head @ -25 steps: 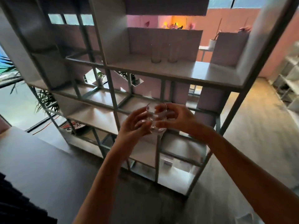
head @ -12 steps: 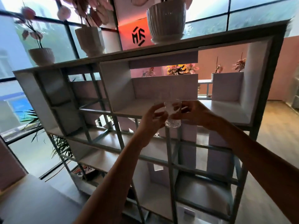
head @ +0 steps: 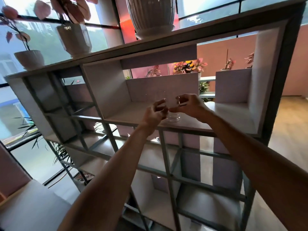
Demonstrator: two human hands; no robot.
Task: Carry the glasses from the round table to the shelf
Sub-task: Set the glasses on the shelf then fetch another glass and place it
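Glass (head: 173, 117) now sits on the shelf (head: 126, 114) board; it was mid-air before. My left hand (head: 155, 112) and right hand (head: 189, 105) still grip its sides.

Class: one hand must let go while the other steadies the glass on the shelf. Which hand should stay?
Right hand, probably: its fingers and thumb pinch the glass high up, while the left hand sits lower, beside its base.

Left hand (head: 154, 112) and right hand (head: 190, 105) grip the glass (head: 173, 117) together.
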